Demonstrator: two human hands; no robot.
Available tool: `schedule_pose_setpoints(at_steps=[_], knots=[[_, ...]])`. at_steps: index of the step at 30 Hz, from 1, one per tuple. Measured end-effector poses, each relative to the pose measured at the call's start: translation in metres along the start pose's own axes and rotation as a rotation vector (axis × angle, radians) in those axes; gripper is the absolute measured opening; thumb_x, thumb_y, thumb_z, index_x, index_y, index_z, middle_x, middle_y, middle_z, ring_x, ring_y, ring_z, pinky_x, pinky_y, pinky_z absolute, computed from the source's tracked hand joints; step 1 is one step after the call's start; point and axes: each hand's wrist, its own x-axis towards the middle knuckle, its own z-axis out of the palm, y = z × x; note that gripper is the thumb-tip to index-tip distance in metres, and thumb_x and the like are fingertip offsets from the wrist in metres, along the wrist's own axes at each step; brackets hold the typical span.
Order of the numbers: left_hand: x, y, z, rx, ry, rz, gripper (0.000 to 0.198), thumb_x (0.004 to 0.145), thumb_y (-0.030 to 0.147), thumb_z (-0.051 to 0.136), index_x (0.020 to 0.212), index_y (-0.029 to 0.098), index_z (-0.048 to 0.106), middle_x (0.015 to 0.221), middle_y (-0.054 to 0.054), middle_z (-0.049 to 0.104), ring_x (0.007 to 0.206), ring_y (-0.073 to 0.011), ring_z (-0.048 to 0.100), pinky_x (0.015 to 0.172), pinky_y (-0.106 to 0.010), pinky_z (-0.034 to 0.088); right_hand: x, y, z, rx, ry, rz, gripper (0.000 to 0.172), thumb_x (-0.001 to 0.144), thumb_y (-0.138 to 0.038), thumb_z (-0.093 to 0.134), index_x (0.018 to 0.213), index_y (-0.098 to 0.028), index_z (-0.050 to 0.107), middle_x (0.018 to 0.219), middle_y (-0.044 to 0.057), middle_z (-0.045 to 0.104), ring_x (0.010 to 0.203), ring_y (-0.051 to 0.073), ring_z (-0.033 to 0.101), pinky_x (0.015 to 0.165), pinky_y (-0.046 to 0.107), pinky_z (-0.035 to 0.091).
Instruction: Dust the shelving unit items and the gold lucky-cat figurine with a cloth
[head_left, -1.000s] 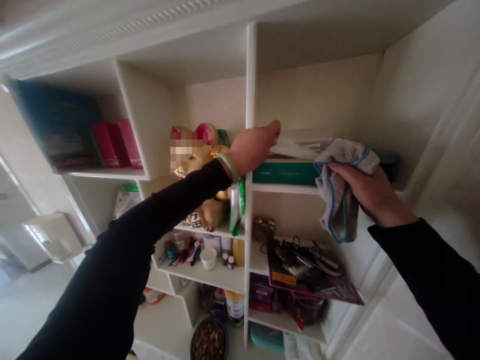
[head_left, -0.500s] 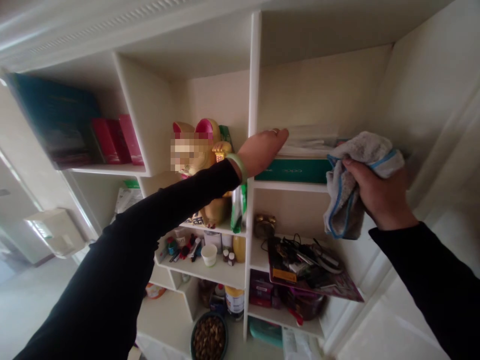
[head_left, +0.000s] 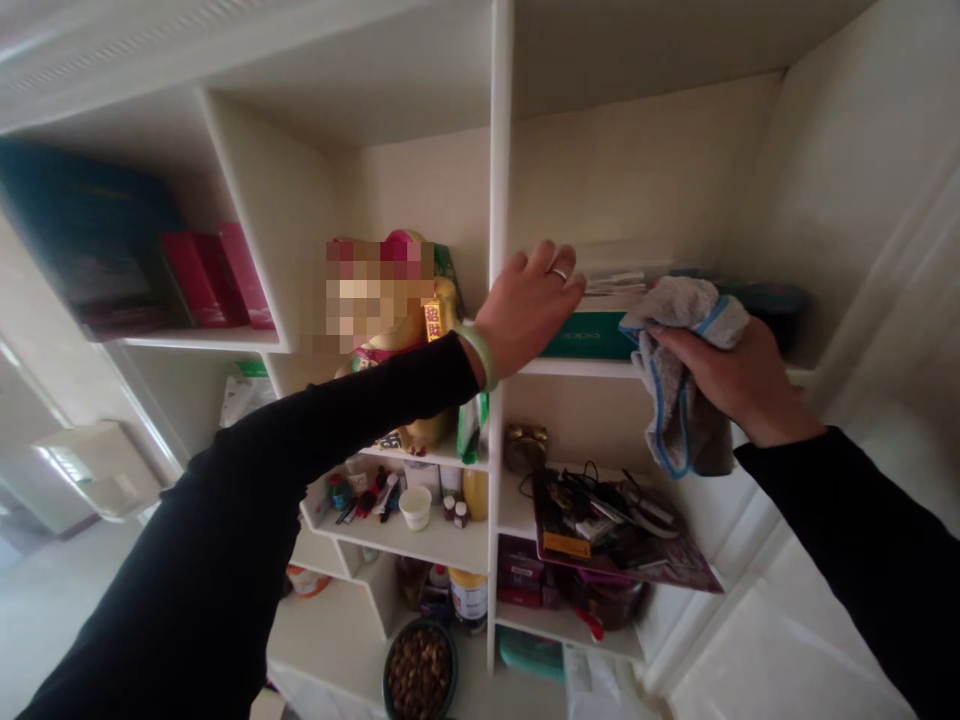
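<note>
A grey cloth with blue edging is bunched in my right hand, at the front of the upper right compartment. My left hand reaches across to the same compartment, fingers spread and slightly bent, with nothing seen in them. It covers the left end of a green box lying on the shelf; whether it touches the box I cannot tell. A stack of white papers rests on the box, just right of my left fingertips. Behind the cloth, a dark item is partly hidden.
A gold lucky cat figure stands in the middle compartment, close behind my left forearm. Below are a white cup, a small clock, and a tray of cables jutting past its shelf. A bowl of nuts is lowest.
My left hand has lifted off the papers' edge and its fingers have spread. My right hand and the cloth have shifted left, uncovering the dark item behind. The view has moved slightly.
</note>
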Motion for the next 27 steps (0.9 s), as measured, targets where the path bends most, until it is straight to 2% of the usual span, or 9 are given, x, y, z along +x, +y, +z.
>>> schedule_pose_setpoints(at_steps=[3, 6, 9, 12, 15, 21, 24, 27], knots=[[0.003, -0.002, 0.008, -0.036, -0.037, 0.046, 0.047, 0.108, 0.008, 0.036, 0.125, 0.014, 0.079, 0.137, -0.02, 0.074, 0.136, -0.0339, 0.059, 0.102, -0.044, 0.05, 0.0, -0.002, 0.0, 0.036, 0.001, -0.009, 0.035, 0.073, -0.046, 0.08, 0.1, -0.024, 0.083, 0.113, 0.011, 0.085, 0.123, 0.035, 0.076, 0.121, 0.055, 0.053], [0.009, -0.008, 0.017, -0.078, -0.039, 0.024, 0.04, 0.105, 0.008, 0.043, 0.116, 0.016, 0.081, 0.12, -0.019, 0.077, 0.129, -0.0343, 0.061, 0.099, -0.045, 0.052, -0.005, -0.007, -0.002, 0.196, 0.088, 0.006, 0.022, 0.069, -0.042, 0.082, 0.087, -0.028, 0.08, 0.111, 0.005, 0.085, 0.126, 0.034, 0.074, 0.124, 0.053, 0.051], [0.01, -0.014, 0.019, -0.139, 0.007, -0.016, 0.036, 0.104, 0.01, 0.048, 0.119, 0.018, 0.08, 0.121, -0.018, 0.076, 0.13, -0.0349, 0.061, 0.102, -0.046, 0.052, -0.02, -0.016, -0.008, 0.434, 0.229, 0.131, 0.018, 0.065, -0.04, 0.082, 0.077, -0.029, 0.076, 0.119, 0.003, 0.084, 0.127, 0.035, 0.074, 0.122, 0.054, 0.054], [0.008, -0.02, 0.013, -0.213, 0.068, -0.056, 0.034, 0.102, 0.015, 0.058, 0.127, 0.022, 0.078, 0.127, -0.015, 0.075, 0.134, -0.0344, 0.059, 0.107, -0.046, 0.053, -0.037, -0.024, -0.017, 0.512, 0.297, 0.204, 0.014, 0.067, -0.038, 0.081, 0.077, -0.029, 0.077, 0.126, 0.005, 0.083, 0.131, 0.036, 0.074, 0.121, 0.052, 0.056], [0.01, -0.028, 0.005, -0.254, 0.054, -0.062, 0.033, 0.099, 0.017, 0.063, 0.128, 0.023, 0.077, 0.131, -0.012, 0.075, 0.135, -0.0332, 0.06, 0.113, -0.047, 0.052, -0.046, -0.03, -0.021, 0.503, 0.278, 0.245, 0.012, 0.073, -0.034, 0.078, 0.084, -0.03, 0.08, 0.129, 0.004, 0.082, 0.138, 0.034, 0.071, 0.125, 0.047, 0.053], [0.018, -0.049, -0.005, -0.273, 0.018, -0.146, 0.037, 0.103, 0.013, 0.054, 0.126, 0.025, 0.08, 0.135, -0.008, 0.077, 0.125, -0.0295, 0.068, 0.11, -0.045, 0.055, -0.041, -0.045, -0.022, 0.545, 0.236, 0.317, 0.023, 0.082, -0.034, 0.072, 0.1, -0.028, 0.084, 0.133, 0.006, 0.082, 0.141, 0.034, 0.07, 0.113, 0.047, 0.064], [0.016, -0.049, -0.007, -0.219, -0.066, -0.113, 0.035, 0.104, 0.014, 0.056, 0.122, 0.026, 0.083, 0.13, -0.009, 0.079, 0.119, -0.0291, 0.07, 0.107, -0.045, 0.056, -0.045, -0.051, -0.023, 0.536, 0.26, 0.276, 0.028, 0.087, -0.033, 0.066, 0.105, -0.026, 0.086, 0.135, 0.009, 0.081, 0.14, 0.035, 0.071, 0.118, 0.053, 0.06], [0.012, -0.037, -0.009, -0.119, -0.189, -0.078, 0.039, 0.104, 0.005, 0.05, 0.123, 0.017, 0.083, 0.13, -0.014, 0.077, 0.122, -0.0321, 0.073, 0.104, -0.046, 0.059, -0.06, -0.054, -0.026, 0.506, 0.302, 0.18, 0.032, 0.091, -0.033, 0.063, 0.112, -0.027, 0.087, 0.139, 0.007, 0.08, 0.141, 0.034, 0.07, 0.13, 0.058, 0.048]])
